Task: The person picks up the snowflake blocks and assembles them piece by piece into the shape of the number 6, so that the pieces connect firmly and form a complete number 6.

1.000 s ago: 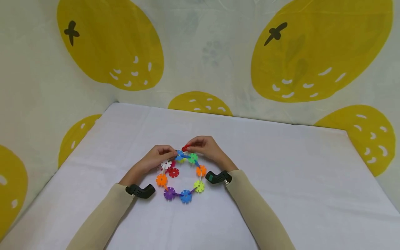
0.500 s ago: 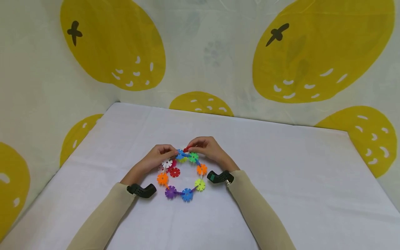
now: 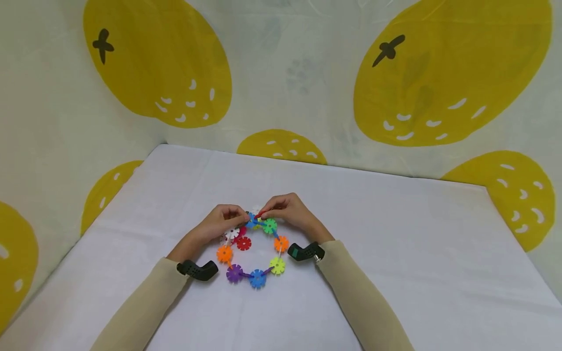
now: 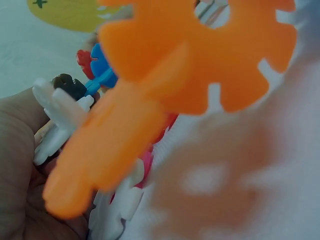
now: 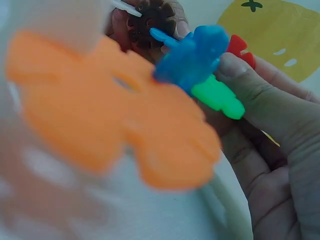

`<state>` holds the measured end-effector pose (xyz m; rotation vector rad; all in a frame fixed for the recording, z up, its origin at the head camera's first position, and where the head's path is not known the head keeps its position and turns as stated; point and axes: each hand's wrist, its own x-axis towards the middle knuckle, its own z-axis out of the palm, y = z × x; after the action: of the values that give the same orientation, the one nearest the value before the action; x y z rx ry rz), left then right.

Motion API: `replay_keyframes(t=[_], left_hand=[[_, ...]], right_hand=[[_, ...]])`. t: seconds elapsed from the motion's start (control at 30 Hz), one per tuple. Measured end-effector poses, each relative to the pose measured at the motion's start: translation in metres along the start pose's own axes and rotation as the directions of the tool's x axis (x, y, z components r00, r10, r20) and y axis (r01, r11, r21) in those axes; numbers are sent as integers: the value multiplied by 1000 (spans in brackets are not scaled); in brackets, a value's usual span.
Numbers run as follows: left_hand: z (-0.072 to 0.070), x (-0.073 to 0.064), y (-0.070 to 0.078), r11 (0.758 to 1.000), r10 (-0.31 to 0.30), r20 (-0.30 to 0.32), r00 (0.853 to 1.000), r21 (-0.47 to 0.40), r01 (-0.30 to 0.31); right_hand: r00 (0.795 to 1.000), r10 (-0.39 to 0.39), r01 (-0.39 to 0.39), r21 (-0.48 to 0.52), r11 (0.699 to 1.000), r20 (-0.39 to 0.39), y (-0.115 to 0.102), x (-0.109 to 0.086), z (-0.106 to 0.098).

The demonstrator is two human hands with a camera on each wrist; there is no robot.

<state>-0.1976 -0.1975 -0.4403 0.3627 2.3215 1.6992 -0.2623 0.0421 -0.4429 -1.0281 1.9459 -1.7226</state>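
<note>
Notched plastic snowflake discs are joined edge to edge into a ring, with an orange disc (image 3: 225,254), a purple disc (image 3: 234,273) and a yellow-green disc (image 3: 277,265) along it. My left hand (image 3: 223,220) pinches a dark brown disc (image 5: 151,24) at the ring's far left. Between thumb and finger, my right hand (image 3: 287,212) holds a red disc (image 5: 241,51) edge-on against the far side, beside a blue disc (image 3: 250,220) and a green disc (image 3: 270,225). Whether the red disc is slotted into another is hidden by the fingers.
Inside the ring's left part lies a loose-looking red disc (image 3: 243,243), close to a white disc (image 3: 232,232). Another white disc (image 3: 256,210) shows behind the blue one. A white cloth covers the table (image 3: 395,253); a lemon-print curtain (image 3: 290,63) hangs behind.
My right hand has brought the red disc slightly left and nearer, up to the blue disc, turning it edge-on. The ring has shifted a little. My left hand keeps its pinch.
</note>
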Motion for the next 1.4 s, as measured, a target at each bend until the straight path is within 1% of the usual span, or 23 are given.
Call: replay_keyframes(t=[0.17, 0.33, 0.57, 0.67, 0.8, 0.93, 1.03, 1.1, 1.2, 1.3, 1.4], left_hand=[[0, -1, -1, 1000, -4, -9, 1000, 23, 4], [2, 0, -1, 1000, 2, -15, 1000, 15, -2], [2, 1, -2, 1000, 9, -15, 1000, -8, -10], [2, 1, -1, 1000, 10, -7, 1000, -15, -10], [2, 2, 0, 1000, -5, 0, 1000, -24, 5], [1, 1, -1, 999, -32, 2, 999, -40, 32], [0, 1, -1, 998, -46, 9, 999, -40, 46], [0, 1, -1, 998, -49, 13, 999, -35, 50], [0, 1, 0, 999, -46, 18, 999, -26, 47], [-1, 2, -1, 999, -36, 22, 999, -17, 37], [-1, 3, -2, 1000, -27, 23, 999, -4, 28]], right_hand=[[999, -30, 29, 17, 999, 24, 4, 1, 0], [997, -67, 66, 44, 997, 29, 6, 2, -1], [998, -55, 53, 68, 996, 24, 7, 4, 1], [998, -60, 59, 72, 996, 13, 6, 4, 1], [998, -65, 65, 49, 997, -7, 6, 3, 2], [997, -75, 75, -20, 997, -15, 9, 3, 3], [995, -80, 72, -138, 988, -55, 11, 5, 3], [995, -75, 54, -253, 966, -73, 12, 6, 3], [997, -53, 23, -394, 919, -65, 11, 8, 5], [999, -27, 4, -465, 885, -43, 9, 10, 6], [999, -14, -9, -481, 877, -44, 7, 9, 7]])
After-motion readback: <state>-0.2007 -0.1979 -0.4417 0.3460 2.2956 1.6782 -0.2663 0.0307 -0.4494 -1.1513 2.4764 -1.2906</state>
